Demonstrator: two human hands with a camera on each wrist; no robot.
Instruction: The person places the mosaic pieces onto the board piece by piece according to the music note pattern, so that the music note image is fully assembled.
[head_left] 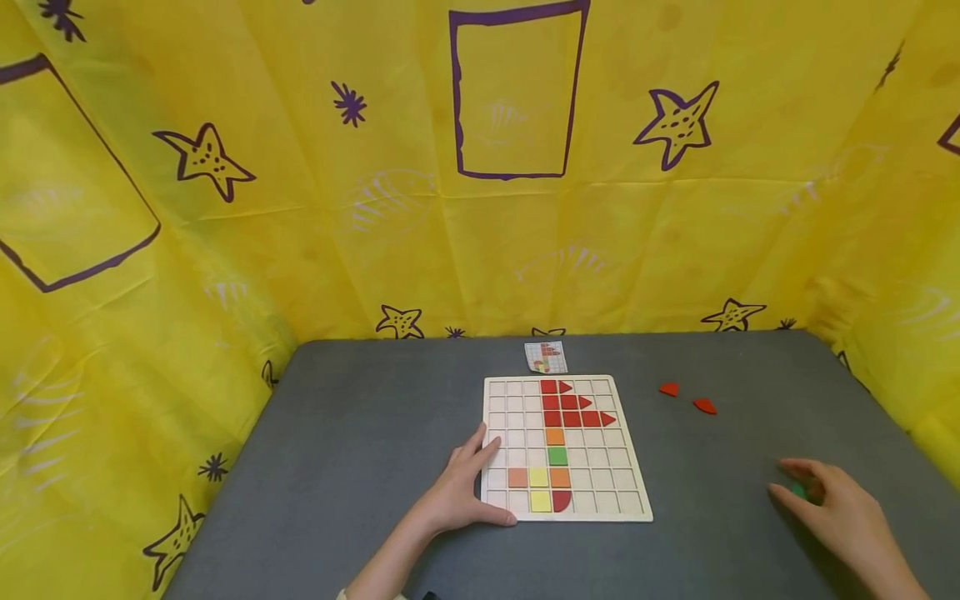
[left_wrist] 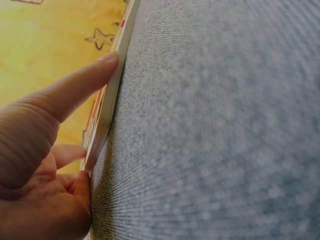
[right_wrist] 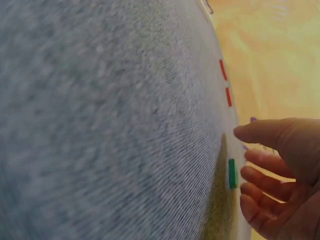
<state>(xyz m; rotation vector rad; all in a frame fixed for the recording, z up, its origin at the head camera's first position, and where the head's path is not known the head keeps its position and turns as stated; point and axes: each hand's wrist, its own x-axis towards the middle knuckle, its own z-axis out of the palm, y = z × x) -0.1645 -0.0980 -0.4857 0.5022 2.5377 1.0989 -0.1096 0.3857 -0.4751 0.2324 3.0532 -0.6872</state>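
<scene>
A pale wooden grid board (head_left: 613,458) lies on the table, with red, orange, green and yellow pieces in some of its squares. My left hand (head_left: 457,492) rests at its near left corner, thumb along the near edge and fingers spread at the left side. In the left wrist view, the thumb (left_wrist: 87,82) touches the board's rim. Off to the right, my right hand (head_left: 843,504) hovers around a green piece (head_left: 799,490), partly hidden by the fingers. The right wrist view shows this green piece (right_wrist: 232,173) on the table, apart from the loosely curved fingers.
Two loose red pieces, one nearer the back (head_left: 670,389) and one closer (head_left: 705,406), lie right of the board. Behind the board is a small printed card (head_left: 546,357) with a coloured grid pattern. Yellow patterned cloth (head_left: 337,250) surrounds the grey table (head_left: 360,417).
</scene>
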